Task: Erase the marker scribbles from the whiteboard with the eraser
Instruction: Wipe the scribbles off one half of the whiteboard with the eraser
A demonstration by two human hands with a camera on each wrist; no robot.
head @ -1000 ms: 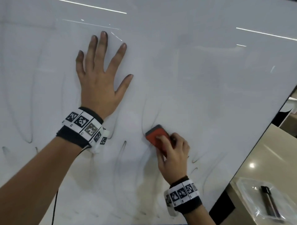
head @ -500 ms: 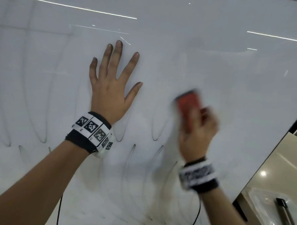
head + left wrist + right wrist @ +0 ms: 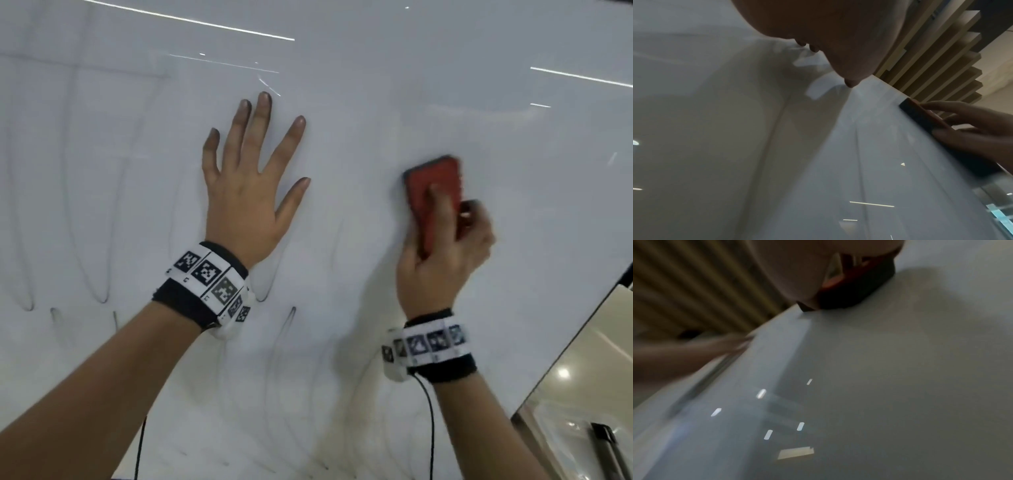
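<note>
one red eraser [image 3: 433,192] with a dark felt underside sits flat against the whiteboard [image 3: 376,102], at about three o'clock of the board's middle as seen from the head view; the right hand [image 3: 442,253] grips it from six o'clock, forefinger laid along its red back, thumb and the other fingers curled round its long edges; from the left wrist view the same eraser [image 3: 920,116] shows its dark pad touching the board; the picture of it is a little blurred. well apart at nine o'clock of the eraser, the left hand [image 3: 246,192] lies palm-flat on the board, fingers straight and spread, pointing to twelve o'clock, holding nothing; its fingertips look smudged dark. faint grey marker scribbles [image 3: 99,240], long loops and streaks, run across the board at nine o'clock and six o'clock of the left hand. both wrists wear black bands with white coded tags; a thin black cable hangs from each. at five o'clock, past the board's edge, a dark marker [image 3: 608,448] lies on a clear tray [image 3: 555,428].
</note>
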